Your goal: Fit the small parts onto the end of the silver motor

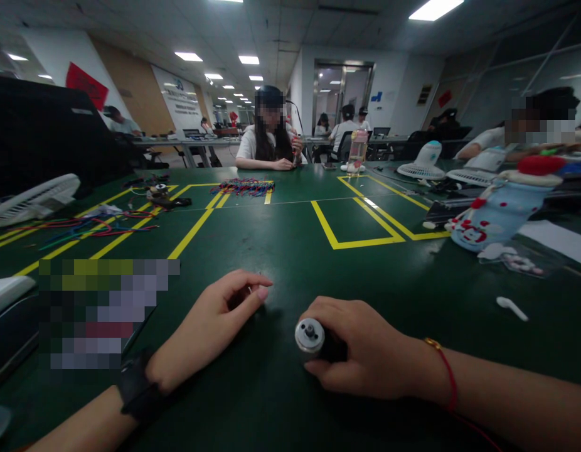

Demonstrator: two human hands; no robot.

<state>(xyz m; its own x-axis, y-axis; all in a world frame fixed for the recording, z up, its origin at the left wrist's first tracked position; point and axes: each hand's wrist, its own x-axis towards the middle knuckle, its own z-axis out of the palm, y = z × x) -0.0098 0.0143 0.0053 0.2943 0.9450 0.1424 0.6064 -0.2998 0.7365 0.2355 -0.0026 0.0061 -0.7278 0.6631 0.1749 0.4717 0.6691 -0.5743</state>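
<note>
My right hand (361, 348) is wrapped round a small cylindrical motor (310, 335). Its silver end face points toward me, with a short shaft in the middle and small dark holes beside it; my palm and fingers hide most of the body. To the left, my left hand (229, 304) hovers low over the green tabletop (266, 245), apart from the motor. Its thumb and index finger come together in a pinch, the other fingers curled behind. Whatever may be between those fingertips is too small to make out.
Coloured wires (102, 226) lie at left, and a bundle of wires (243, 186) farther back. On the right are a blue bottle (502, 210), a white earbud-like piece (511, 308) and white fans (422, 164). A person (269, 135) sits across the table.
</note>
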